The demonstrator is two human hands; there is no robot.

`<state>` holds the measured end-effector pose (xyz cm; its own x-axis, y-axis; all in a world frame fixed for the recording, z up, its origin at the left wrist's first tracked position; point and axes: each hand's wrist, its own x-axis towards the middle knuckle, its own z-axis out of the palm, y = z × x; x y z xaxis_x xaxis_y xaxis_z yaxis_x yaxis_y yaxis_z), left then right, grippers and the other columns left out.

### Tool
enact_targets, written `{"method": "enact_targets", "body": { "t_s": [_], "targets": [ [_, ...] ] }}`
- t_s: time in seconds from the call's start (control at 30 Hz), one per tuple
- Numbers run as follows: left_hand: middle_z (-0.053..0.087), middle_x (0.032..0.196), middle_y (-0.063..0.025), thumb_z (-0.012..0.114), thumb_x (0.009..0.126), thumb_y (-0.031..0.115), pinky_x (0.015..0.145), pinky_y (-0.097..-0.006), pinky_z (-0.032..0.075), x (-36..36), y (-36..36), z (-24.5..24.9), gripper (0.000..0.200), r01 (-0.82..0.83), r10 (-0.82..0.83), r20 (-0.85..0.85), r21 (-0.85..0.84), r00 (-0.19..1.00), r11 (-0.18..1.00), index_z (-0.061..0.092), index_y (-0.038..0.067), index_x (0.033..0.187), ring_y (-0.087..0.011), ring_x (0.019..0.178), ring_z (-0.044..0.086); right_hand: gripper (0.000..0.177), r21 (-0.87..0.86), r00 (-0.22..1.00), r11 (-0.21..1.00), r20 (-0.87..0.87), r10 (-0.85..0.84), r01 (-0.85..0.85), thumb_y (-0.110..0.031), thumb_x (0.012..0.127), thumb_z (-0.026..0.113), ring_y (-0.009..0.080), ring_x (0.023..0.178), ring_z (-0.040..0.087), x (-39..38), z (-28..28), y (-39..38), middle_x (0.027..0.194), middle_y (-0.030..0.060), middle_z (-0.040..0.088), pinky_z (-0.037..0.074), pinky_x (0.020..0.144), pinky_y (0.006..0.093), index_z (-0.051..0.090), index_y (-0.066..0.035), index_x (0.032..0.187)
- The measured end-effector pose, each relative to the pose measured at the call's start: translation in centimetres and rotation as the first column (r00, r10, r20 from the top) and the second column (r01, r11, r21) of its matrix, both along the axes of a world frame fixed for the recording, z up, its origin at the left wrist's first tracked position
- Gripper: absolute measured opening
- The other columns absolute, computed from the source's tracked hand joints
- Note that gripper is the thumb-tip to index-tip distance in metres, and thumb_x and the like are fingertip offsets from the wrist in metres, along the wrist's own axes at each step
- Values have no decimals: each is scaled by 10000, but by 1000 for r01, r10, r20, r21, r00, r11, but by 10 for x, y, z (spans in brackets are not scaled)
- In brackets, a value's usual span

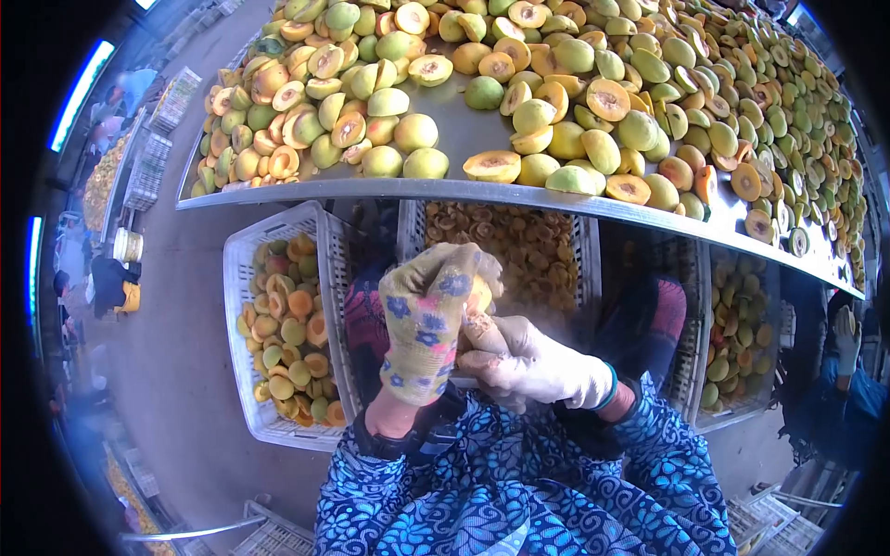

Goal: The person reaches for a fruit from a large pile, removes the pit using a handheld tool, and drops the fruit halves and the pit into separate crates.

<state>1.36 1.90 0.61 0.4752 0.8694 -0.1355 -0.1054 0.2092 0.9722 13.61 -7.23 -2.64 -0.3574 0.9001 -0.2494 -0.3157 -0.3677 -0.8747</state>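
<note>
Peach (pixel 479 296) clamped in left hand (pixel 422 324), right hand (pixel 533 366) closed against it; left crate (pixel 234 306) part-filled, far worktop (pixel 464 139) heaped with peach halves (pixel 491 167).

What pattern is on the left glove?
The left glove has blue and pink flowers on yellowish cloth; head view shows it.

Single view: head-mounted fisheye, strong barrel distortion, black vignette at the corners. It looks forward and steeply down over the wearer's lap (pixel 519 500). The left hand (pixel 422 324) and right hand (pixel 538 366) sit near frame centre, very close to the lens, curled around a fruit (pixel 477 298). The metal surface (pixel 389 190) fills the upper half, seen from above, with its near edge bowing across the frame. Crates (pixel 239 278) under it show mid-frame, one level down. The floor (pixel 176 371) runs along the left edge, farther off and blurred.
</note>
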Motion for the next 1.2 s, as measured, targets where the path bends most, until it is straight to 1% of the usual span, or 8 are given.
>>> {"method": "enact_targets", "body": {
  "t_s": [0.07, 0.2, 0.33, 0.5, 0.67, 0.73, 0.9, 1.2],
  "targets": [
    [707, 894, -94, 627, 921, 86, 683, -259, 540, 5, -1, -14, 142, -132, 152, 12, 572, 988, 810, 689, -41, 936, -144, 781, 672, 356, -220, 947, 963, -311, 79, -153, -387, 956, 591, 71, 469, 481, 5, 9, -1, 610, -22, 488, 385, 415, 225, 523, -62, 828],
    [708, 927, -96, 640, 898, 57, 707, -285, 557, 6, 1, -25, 108, -180, 105, 177, 483, 979, 857, 693, -24, 945, -168, 805, 682, 348, -109, 984, 990, -161, 77, -95, -396, 960, 582, 56, 466, 456, 10, 11, 1, 602, -25, 478, 369, 405, 210, 523, -84, 818],
    [707, 831, -93, 657, 886, 68, 684, -267, 547, 3, 16, -9, 107, 84, 21, -157, 630, 987, 772, 690, -28, 920, -144, 756, 680, 353, -268, 944, 948, -321, 79, -170, -391, 971, 558, 48, 453, 431, 12, 11, -2, 592, -36, 466, 360, 400, 210, 494, -106, 773],
    [694, 751, -74, 679, 897, 136, 588, -265, 492, 2, 24, 4, 165, 185, -118, -331, 178, 936, 966, 727, -22, 892, -108, 658, 627, 295, -335, 885, 917, -465, 39, -217, -365, 967, 564, 30, 437, 364, 2, 12, 4, 584, -58, 418, 285, 368, 199, 482, -124, 818],
    [692, 739, -69, 678, 899, 201, 584, -265, 480, -18, 45, 4, 238, 498, -375, -443, 201, 814, 844, 719, -32, 875, -99, 652, 614, 251, -320, 732, 889, -681, 25, -328, -366, 975, 575, 14, 436, 309, -10, 2, -3, 618, -81, 398, 212, 353, 175, 478, -161, 868],
    [692, 753, -71, 663, 913, 245, 617, -260, 488, -21, 50, 6, 288, 542, -496, -375, 18, 783, 841, 708, -33, 854, -112, 681, 622, 237, -371, 745, 872, -667, -11, -319, -332, 1003, 532, 12, 423, 295, -15, 9, -1, 608, -86, 371, 205, 339, 168, 443, -162, 864],
    [691, 766, -75, 654, 921, 268, 640, -262, 499, -31, 48, -9, 301, 529, -532, -6, 107, 847, 842, 705, -21, 853, -125, 700, 629, 266, -217, 369, 859, -929, -35, -464, -324, 1012, 515, 17, 360, 258, -27, -10, -3, 550, -82, 318, 215, 289, 185, 422, -103, 896],
    [683, 775, -85, 636, 941, 322, 625, -259, 506, -30, 23, -12, 351, 285, -250, 381, -38, 890, 958, 694, -13, 854, -138, 679, 635, 256, -197, 423, 888, -906, -3, -416, -292, 980, 572, 26, 352, 282, -29, -1, -2, 537, -63, 330, 224, 286, 186, 439, -95, 887]
  ]
}}
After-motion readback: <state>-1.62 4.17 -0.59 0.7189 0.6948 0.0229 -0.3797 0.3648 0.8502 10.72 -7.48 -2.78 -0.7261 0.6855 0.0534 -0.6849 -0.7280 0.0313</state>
